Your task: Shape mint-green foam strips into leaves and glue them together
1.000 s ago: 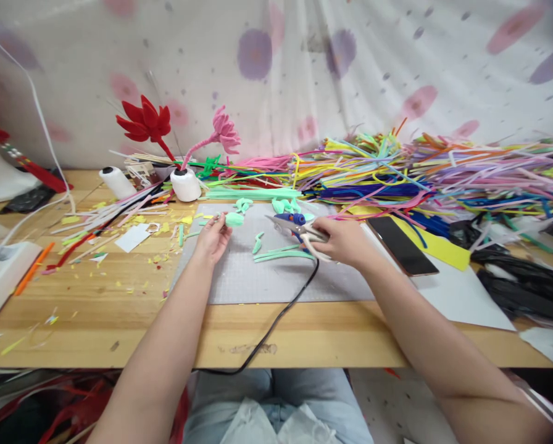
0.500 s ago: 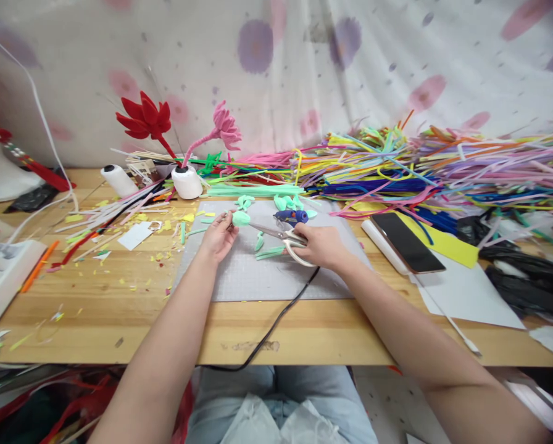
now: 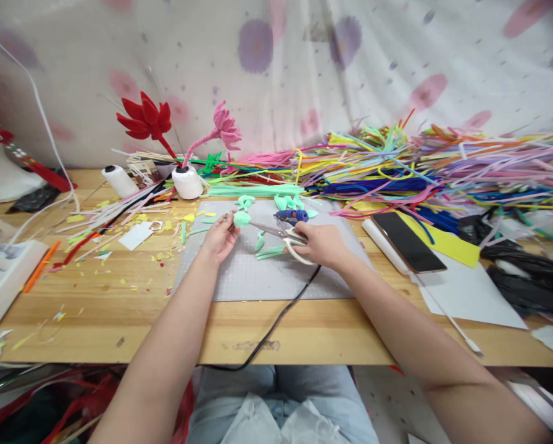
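Observation:
Pinched in my left hand (image 3: 221, 234) is a mint-green fuzzy petal (image 3: 242, 219), held over the grey cutting mat (image 3: 244, 277). My right hand (image 3: 320, 243) grips a pair of scissors (image 3: 276, 231) with pale handles. Their blades point left, and the tips lie at or close to the petal's right edge; whether they touch it I cannot tell. Behind the scissors rests a blue glue gun (image 3: 292, 216), its black cord (image 3: 281, 320) running off the front edge. More mint-green petals (image 3: 288, 201) and cut mint-green stems (image 3: 271, 252) lie on the mat.
Colourful pipe cleaners (image 3: 373, 166) are heaped along the back. A red flower (image 3: 149, 117) and a pink flower (image 3: 223, 126) stand in a white thread spool (image 3: 187, 183). On the right lies a phone (image 3: 408, 242); a white power strip (image 3: 8, 277) sits at the left.
The petal in my left hand has turned slightly and shifted a little to the right. My right hand and the scissors stay almost where they were.

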### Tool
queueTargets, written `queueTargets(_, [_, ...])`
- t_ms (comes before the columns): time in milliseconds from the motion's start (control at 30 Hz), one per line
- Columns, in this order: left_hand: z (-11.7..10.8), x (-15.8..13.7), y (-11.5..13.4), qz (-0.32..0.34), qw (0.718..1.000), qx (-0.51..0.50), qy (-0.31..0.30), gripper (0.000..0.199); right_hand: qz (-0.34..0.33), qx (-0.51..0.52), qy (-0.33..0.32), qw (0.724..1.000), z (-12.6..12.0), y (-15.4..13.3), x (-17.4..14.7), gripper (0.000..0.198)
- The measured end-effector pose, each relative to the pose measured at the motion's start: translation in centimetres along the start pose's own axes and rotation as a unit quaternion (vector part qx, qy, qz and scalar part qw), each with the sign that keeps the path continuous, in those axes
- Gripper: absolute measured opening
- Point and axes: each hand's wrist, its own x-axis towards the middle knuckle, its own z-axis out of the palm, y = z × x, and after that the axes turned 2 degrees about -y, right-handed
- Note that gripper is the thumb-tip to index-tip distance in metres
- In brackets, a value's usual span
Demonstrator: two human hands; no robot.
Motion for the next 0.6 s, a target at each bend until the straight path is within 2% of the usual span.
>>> queueTargets(600, [0.06, -0.06, -0.04, 0.002, 1.0, -0.004, -0.01, 0.012, -0.003, 0.0, 0.005, 1.0, -0.32, 0.14, -0.07, 0.038])
